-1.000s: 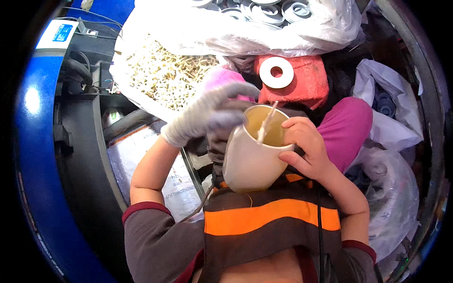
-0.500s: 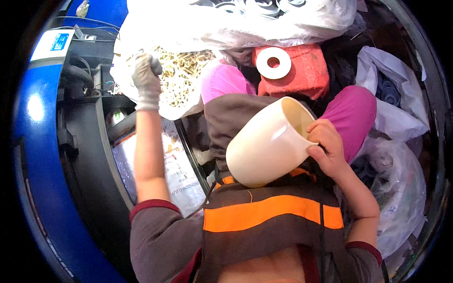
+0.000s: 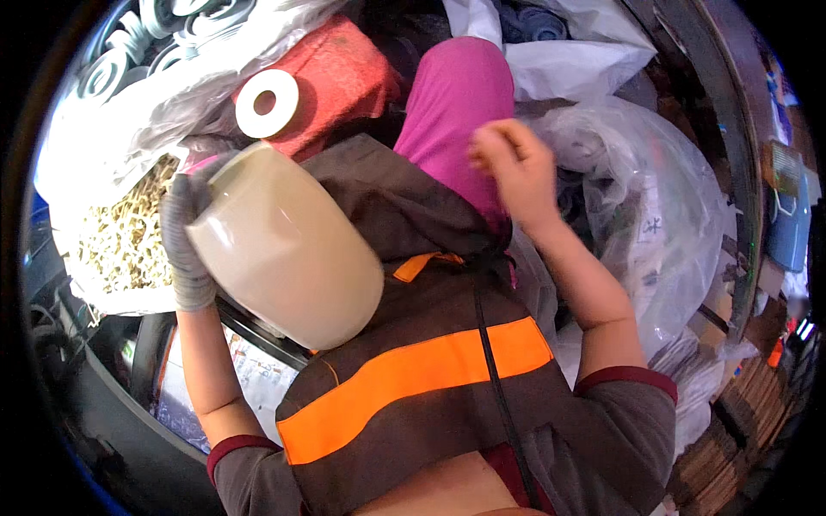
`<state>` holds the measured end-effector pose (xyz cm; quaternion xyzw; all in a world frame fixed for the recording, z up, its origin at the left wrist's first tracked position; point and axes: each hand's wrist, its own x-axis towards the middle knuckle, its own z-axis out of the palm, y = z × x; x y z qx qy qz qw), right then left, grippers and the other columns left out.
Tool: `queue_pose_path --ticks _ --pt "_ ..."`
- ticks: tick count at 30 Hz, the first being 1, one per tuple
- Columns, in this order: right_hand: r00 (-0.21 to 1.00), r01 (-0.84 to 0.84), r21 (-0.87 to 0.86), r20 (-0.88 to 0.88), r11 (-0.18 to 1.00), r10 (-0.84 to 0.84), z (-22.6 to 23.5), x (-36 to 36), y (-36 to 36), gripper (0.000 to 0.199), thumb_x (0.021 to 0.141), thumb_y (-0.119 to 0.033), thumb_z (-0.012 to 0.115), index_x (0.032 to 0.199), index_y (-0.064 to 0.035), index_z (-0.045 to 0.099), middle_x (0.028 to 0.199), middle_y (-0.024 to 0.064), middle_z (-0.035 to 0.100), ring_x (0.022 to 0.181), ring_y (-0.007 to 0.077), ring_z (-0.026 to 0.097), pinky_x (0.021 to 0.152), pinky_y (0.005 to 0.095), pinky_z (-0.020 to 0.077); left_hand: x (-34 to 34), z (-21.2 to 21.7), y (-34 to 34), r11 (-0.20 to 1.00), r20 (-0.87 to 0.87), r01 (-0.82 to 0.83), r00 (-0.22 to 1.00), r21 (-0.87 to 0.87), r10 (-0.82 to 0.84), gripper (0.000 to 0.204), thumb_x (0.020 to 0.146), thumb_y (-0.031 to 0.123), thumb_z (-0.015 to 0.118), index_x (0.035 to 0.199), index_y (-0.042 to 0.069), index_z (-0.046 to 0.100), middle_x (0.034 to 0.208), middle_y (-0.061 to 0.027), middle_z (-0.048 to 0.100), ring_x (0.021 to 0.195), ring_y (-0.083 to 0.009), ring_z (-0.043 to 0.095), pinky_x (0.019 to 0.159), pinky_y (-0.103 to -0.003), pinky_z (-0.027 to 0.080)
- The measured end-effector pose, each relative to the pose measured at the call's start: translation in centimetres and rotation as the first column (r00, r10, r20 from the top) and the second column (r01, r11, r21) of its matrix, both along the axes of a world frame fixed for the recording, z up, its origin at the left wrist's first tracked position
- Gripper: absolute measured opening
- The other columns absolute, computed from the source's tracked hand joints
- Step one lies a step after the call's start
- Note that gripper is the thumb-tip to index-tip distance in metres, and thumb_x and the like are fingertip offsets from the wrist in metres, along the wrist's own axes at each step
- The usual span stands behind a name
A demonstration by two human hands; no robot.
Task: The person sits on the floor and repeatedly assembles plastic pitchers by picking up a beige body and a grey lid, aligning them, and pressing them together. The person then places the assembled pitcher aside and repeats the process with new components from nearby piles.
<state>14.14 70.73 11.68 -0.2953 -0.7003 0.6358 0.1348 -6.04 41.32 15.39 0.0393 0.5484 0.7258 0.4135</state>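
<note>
A tall cream-coloured plastic tub [image 3: 288, 249] lies tilted over my lap, its mouth turned up and to the left. My left hand [image 3: 185, 245], in a grey-and-white knit glove, grips it by the rim on that side; the tub hides some of the fingers. My right hand [image 3: 516, 176] is bare and off the tub, raised beside my magenta-clad knee [image 3: 460, 103]. Its fingers are loosely bent and a little apart, slightly blurred, with nothing seen in them. Just left of the gloved hand is a white sack [image 3: 138, 303] of small tan pieces [image 3: 120, 245].
A pale ring-shaped roll [image 3: 289, 99] rests on a red block [image 3: 344, 73] ahead. At the far left, a plastic bag [image 3: 155, 116] holds grey rings [image 3: 107, 76]. Clear plastic bags [image 3: 671, 215] crowd my right side, with a white sack [image 3: 576, 69] of dark parts beyond.
My view has turned to the right. The tub has passed from my right hand to my left, which has come away from the tan pieces. My right hand has let go and moved off.
</note>
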Motion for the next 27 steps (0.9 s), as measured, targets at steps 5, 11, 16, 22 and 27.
queue_pose_path --ticks 5,11,16,22,27 --pt "0.272 -0.612 0.282 0.952 0.739 -0.137 -8.7 10.6 9.7 0.042 0.081 -0.036 0.055 0.097 0.0014 0.065 0.096 0.0265 0.063 0.096 0.0406 0.060 0.086 0.0457 0.0463 0.8 -1.3 2.4 0.995 0.095 -0.009 0.995 0.096 0.000 0.063 0.091 0.046 0.040 0.120 -0.009 0.051 0.113 -0.0182 0.059 0.100 -0.0226 0.057 0.090 -0.032 0.044" --pt "0.306 -0.407 0.472 0.877 0.782 -0.371 -17.3 16.0 12.5 0.059 0.078 -0.043 0.061 0.111 0.0052 0.058 0.111 0.0276 0.058 0.106 0.0400 0.055 0.090 0.0465 0.0436 2.4 -0.5 5.7 0.992 -0.232 0.049 0.970 -0.118 -0.075 0.058 0.087 0.042 0.046 0.108 -0.010 0.059 0.097 -0.0144 0.064 0.083 -0.0189 0.060 0.079 -0.027 0.046" --pt "0.534 -0.301 0.752 0.642 0.586 -0.550 -16.7 14.3 10.2 0.055 0.080 -0.045 0.058 0.108 0.0029 0.058 0.104 0.0249 0.061 0.096 0.0419 0.058 0.083 0.0480 0.0445 3.7 -0.5 5.6 0.984 -0.026 0.150 0.988 -0.100 -0.154 0.036 0.084 0.033 0.052 0.089 -0.002 0.060 0.106 -0.0144 0.061 0.088 -0.0183 0.059 0.077 -0.029 0.048" --pt "0.525 -0.446 0.460 0.830 0.768 -0.192 -3.2 11.3 4.0 0.045 0.084 -0.042 0.055 0.093 0.0021 0.056 0.087 0.0242 0.063 0.084 0.0433 0.059 0.074 0.0499 0.0453 3.5 -0.8 5.7 0.990 0.226 0.141 0.964 0.018 -0.141 0.029 0.084 0.023 0.050 0.095 -0.002 0.060 0.111 -0.0168 0.061 0.094 -0.0218 0.060 0.084 -0.032 0.048" --pt "0.943 -0.147 0.837 0.279 0.526 -0.180 7.6 8.7 2.4 0.038 0.090 -0.036 0.051 0.097 0.0004 0.057 0.067 0.0089 0.058 0.056 0.0245 0.056 0.054 0.0347 0.0446 3.6 -1.2 6.4 0.970 0.087 0.183 0.976 0.163 -0.199 0.032 0.086 0.020 0.047 0.101 -0.004 0.060 0.110 -0.0151 0.061 0.100 -0.0210 0.058 0.091 -0.031 0.043"
